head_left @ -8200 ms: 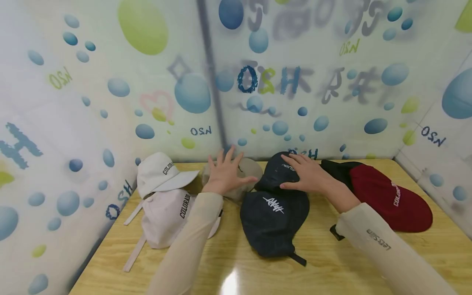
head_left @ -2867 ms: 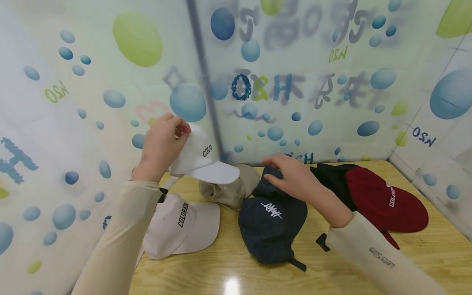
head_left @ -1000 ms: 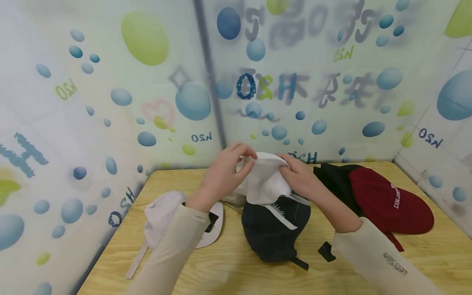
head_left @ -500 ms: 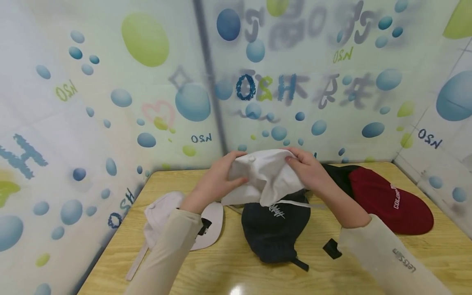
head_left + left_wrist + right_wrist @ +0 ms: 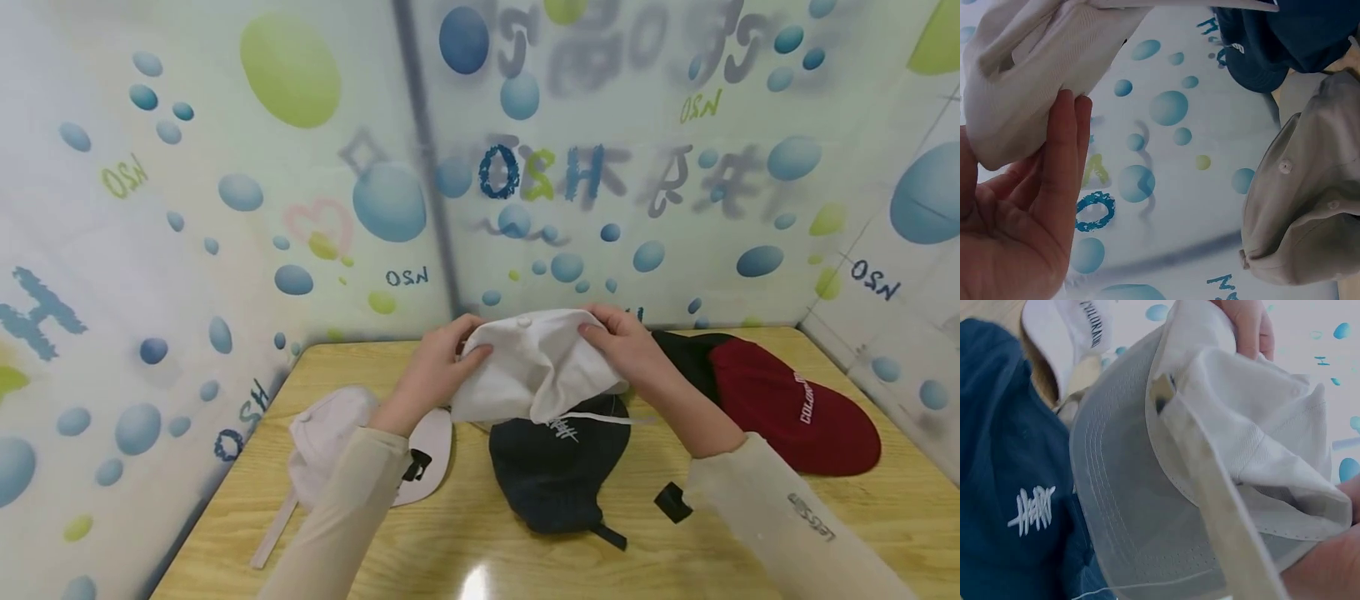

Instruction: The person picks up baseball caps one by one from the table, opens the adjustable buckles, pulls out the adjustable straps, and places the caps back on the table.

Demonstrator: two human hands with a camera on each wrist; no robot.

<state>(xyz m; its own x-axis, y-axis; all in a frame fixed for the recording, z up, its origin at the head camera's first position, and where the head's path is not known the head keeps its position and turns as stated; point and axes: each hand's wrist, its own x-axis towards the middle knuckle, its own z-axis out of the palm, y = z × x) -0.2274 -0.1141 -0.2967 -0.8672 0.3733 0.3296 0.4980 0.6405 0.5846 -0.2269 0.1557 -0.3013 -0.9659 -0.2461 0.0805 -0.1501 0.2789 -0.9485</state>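
Head: white cap (image 5: 502,383) up over navy cap (image 5: 558,479), near the back wall (image 5: 637,100); long axis roughly left-right, crown button at the wall-side edge, strap (image 5: 600,417) trailing right. Left hand (image 5: 433,371) clamps its left edge, right hand (image 5: 630,350) its right edge, thumb against fingers both sides

Left wrist: fingers together on the ribbed fabric, thumb mostly cut off by the frame; tan cap (image 5: 1310,206) well apart

Right wrist: grey brim (image 5: 1141,519) underside shows, curving toward navy cap, crown pointing away from it; strap runs diagonally; right fingers mostly out of frame
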